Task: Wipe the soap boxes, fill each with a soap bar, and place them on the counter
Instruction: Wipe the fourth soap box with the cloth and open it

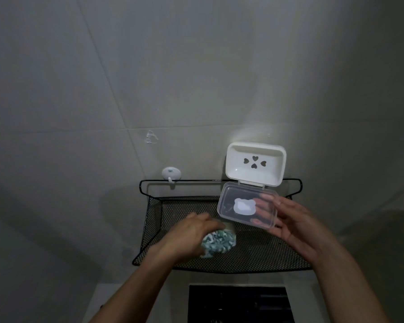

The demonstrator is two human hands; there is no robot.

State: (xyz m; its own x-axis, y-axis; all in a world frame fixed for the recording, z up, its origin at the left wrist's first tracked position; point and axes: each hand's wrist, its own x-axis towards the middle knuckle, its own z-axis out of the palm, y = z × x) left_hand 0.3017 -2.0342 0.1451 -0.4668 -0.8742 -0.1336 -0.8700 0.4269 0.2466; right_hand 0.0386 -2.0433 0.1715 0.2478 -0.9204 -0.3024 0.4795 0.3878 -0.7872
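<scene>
My right hand holds an open soap box above the black mesh shelf. Its white tray with heart-shaped holes stands up against the wall, and its clear lid with a white bear sticker hangs down over my fingers, which show through the plastic. My left hand rests on the shelf and grips a green-and-white patterned cloth. A pale object, partly hidden, lies just beyond the cloth under my fingers.
The shelf has a black wire rail along the tiled wall. A white adhesive hook is stuck to the wall at its left end. A dark rectangular surface lies below the shelf.
</scene>
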